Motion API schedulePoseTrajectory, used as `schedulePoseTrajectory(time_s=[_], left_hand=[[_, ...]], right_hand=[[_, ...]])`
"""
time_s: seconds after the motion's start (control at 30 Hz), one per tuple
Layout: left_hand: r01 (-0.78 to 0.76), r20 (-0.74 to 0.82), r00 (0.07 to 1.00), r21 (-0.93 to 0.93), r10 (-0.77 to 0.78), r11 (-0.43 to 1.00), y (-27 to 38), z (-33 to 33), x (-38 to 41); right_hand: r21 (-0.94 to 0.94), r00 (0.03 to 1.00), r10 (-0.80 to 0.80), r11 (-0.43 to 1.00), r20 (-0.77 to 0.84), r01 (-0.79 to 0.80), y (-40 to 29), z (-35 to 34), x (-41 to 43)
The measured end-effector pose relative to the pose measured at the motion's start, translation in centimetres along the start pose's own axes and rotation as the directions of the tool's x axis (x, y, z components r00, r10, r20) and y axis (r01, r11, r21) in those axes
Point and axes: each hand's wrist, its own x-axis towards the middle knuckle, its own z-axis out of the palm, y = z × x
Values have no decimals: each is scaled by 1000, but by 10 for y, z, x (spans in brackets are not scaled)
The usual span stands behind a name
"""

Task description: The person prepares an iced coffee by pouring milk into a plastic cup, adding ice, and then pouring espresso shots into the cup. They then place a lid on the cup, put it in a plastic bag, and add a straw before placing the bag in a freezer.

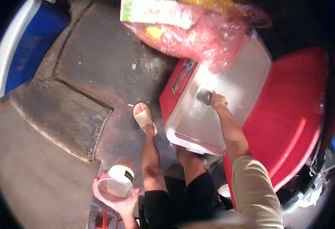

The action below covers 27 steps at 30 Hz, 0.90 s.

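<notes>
In my right hand (218,100) is the handle of a grey metal scoop (204,97). Its head lies over the white top (241,83) of a red cooler box (169,100); glare hides whether that surface is the lid or the inside. Low on the left, my left hand (119,204) wraps around a clear plastic cup (115,186), its mouth facing up. A pale cylindrical shape with a dark label (121,171) shows just beyond the cup's rim. Whether it belongs to the same cup, I cannot tell.
A pink plastic bag (201,37) with packages overhangs the cooler's far end. Beside the cooler spreads a large red surface (287,114). A blue container with a white edge (33,43) stands far left. My sandalled foot (143,114) rests on the concrete floor (107,57).
</notes>
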Motion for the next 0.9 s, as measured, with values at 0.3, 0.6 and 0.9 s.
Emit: schedulePoseTrajectory(time_s=[0.3, 0.6, 0.9], left_hand=[[-123, -2, 992, -191, 125, 974, 90, -49, -6], [-65, -51, 997, -299, 52, 952, 113, -64, -23], [-29, -68, 998, -328, 7, 944, 136, -87, -42]], right_hand=[[785, 970, 237, 609, -45, -112, 69, -15, -90], [445, 948, -218, -890, -233, -96, 27, -197, -97], [769, 812, 24, -306, -583, 562, -130, -367, -214]])
